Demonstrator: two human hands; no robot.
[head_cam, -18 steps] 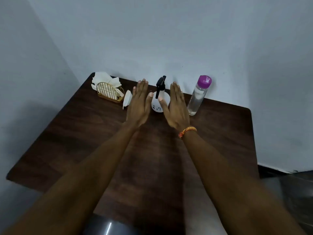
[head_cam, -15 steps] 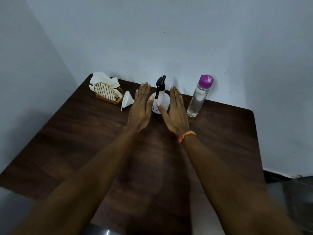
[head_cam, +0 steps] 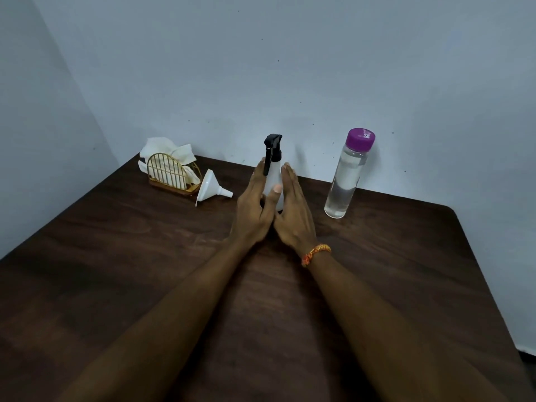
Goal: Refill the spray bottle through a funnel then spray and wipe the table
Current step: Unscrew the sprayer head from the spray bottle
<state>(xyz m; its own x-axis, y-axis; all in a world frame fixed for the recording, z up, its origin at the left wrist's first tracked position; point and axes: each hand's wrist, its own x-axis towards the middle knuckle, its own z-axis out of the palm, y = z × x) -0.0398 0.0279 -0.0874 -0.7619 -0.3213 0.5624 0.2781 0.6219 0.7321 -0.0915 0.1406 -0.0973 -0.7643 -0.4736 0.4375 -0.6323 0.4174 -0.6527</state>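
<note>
On the worktop (head_cam: 406,285), the left hand (head_cam: 255,210) and right hand (head_cam: 293,216) have closed inward since the earlier frame, fingers straight, grip not clamped. Both now flank the upright spray bottle (head_cam: 274,172) at the far edge. Funnel (head_cam: 210,187) lies left; water bottle (head_cam: 346,175) stands right.

- The scene is dim and evenly lit, with a cool blue-grey cast on the wall (head_cam: 290,68).
- The dark worktop (head_cam: 116,271) takes a faint, dull sheen left of centre; no hard glare anywhere.
- Soft shadows fall under both forearms and pool darkly beneath the two hands, left (head_cam: 252,210) and right (head_cam: 293,216).
- The clear bottle (head_cam: 345,181) shows pale highlights along its side.
- Wide-angle distortion bows the worktop edges and the wall corner at left.
- Forearms near the lower edge look soft and smeared; the far objects are sharper, though slightly grainy.
</note>
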